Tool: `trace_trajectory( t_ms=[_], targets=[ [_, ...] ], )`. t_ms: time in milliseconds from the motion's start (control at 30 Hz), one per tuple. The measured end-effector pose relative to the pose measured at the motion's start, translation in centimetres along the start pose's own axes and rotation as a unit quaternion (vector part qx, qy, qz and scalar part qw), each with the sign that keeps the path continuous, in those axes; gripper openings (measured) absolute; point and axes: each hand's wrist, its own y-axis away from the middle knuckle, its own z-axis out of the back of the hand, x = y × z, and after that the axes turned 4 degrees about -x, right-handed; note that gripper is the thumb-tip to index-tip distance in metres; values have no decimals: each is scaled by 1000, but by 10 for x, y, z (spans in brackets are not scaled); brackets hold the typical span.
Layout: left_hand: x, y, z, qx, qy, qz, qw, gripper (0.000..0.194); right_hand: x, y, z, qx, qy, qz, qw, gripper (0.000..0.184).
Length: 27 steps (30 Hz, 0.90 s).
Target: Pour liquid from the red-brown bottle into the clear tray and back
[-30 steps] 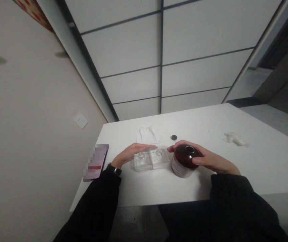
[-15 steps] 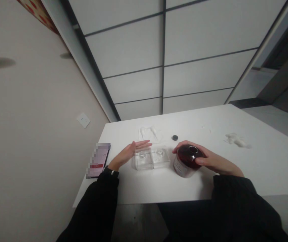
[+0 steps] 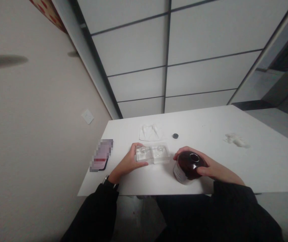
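The dark bottle (image 3: 188,165) is clasped by its sides between the right hand's (image 3: 209,163) thumb and fingers. Slightly farther, the clear box (image 3: 154,156) is gripped at its left end by the left hand (image 3: 127,162), thumb in front. Beyond, a black cap (image 3: 175,136) is seen.

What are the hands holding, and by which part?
The right hand holds the dark red bottle around its upper sides. The left hand holds the clear container by its left end, thumb along the near side.
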Motion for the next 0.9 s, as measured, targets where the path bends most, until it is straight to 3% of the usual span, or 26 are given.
trace_trajectory(
  t_ms=[200,567,733,900],
  targets=[
    [-6,-2,2,7,12,-11,1000,72,-2,-3,-3,6,-9,5,1000,70],
    [0,-8,1,9,10,23,1000,106,3,-9,-8,-2,3,-14,1000,72],
    [-1,-8,1,3,15,6,1000,93,5,-7,-7,0,23,-24,999,69],
    [-4,-6,3,-6,5,4,1000,70,11,-5,-9,70,1,-45,996,72]
  ],
)
